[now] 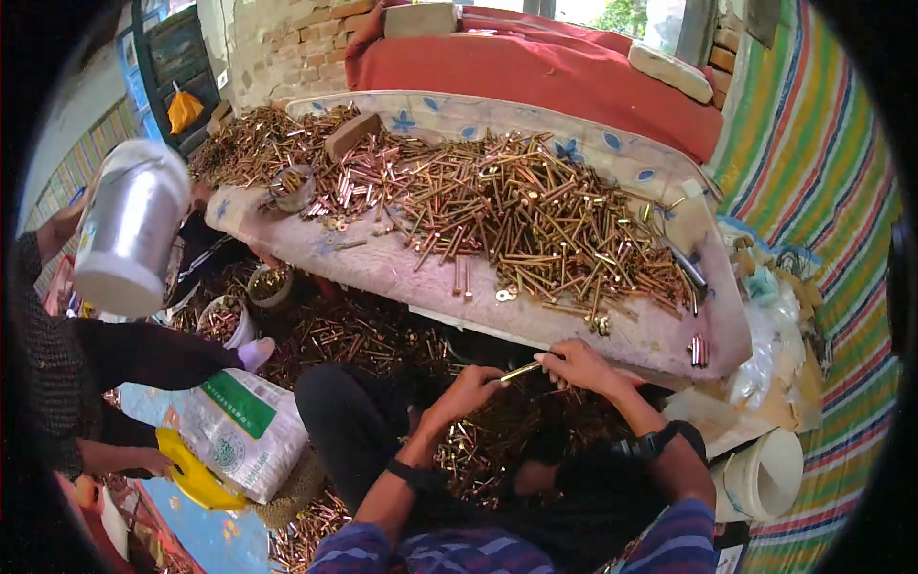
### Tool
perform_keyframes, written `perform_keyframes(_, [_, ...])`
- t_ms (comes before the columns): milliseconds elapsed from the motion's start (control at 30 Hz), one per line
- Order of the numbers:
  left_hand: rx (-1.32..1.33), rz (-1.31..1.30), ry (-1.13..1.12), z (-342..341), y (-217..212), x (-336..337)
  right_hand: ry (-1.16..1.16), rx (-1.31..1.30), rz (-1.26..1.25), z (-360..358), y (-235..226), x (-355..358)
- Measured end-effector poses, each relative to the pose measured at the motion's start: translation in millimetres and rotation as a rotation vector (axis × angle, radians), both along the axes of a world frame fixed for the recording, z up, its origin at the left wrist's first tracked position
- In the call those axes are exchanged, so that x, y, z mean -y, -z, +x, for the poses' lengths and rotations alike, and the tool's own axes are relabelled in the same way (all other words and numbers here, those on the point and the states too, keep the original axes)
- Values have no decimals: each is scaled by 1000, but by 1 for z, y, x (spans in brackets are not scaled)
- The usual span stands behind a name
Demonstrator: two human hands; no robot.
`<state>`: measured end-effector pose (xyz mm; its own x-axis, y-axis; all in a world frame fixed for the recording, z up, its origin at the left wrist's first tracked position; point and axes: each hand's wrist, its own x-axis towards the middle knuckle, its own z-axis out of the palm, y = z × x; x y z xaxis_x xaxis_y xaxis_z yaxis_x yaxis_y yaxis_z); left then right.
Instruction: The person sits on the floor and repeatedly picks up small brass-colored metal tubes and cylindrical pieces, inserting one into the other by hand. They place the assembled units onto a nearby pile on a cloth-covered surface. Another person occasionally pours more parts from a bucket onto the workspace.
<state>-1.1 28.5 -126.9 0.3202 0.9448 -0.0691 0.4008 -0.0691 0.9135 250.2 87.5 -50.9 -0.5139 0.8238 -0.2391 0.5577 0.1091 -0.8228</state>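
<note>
- Left hand (469, 387) and right hand (577, 365) raised together over lap, below front edge of low table (660, 335)
- One brass-coloured bolt (521, 370) between the two hands, lying nearly level; right fingers pinched on its far end, left fingertips curled close at its near end, contact there too small to confirm
- Dark band on each wrist, sleeves striped blue and purple
- Table covered with pale floral cloth (593, 153), heaped with large pile of long bolts (535, 210) of same colour
- Few loose washers (504, 295) on bare cloth just beside pile's front edge
- Small cluster of short bolts (698, 350) near table's right corner
- More bolts spread across floor (363, 335) under and before table, around the knees
- Small round bowl (293, 187) at table's left end, contents unclear
- Another person's sleeve (143, 354) at far left, silver container (129, 230) held up above it
- White sack with green label (244, 430) on floor at left, yellow scoop (196, 474) touching it
- Red bedding (535, 77) behind table, striped sheet (813, 191) along right wall
</note>
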Motion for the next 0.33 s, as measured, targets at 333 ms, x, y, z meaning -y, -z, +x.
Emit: perform_keyframes(333, [-33, 130, 65, -8, 32, -17, -176, 95, 272, 7, -23, -15])
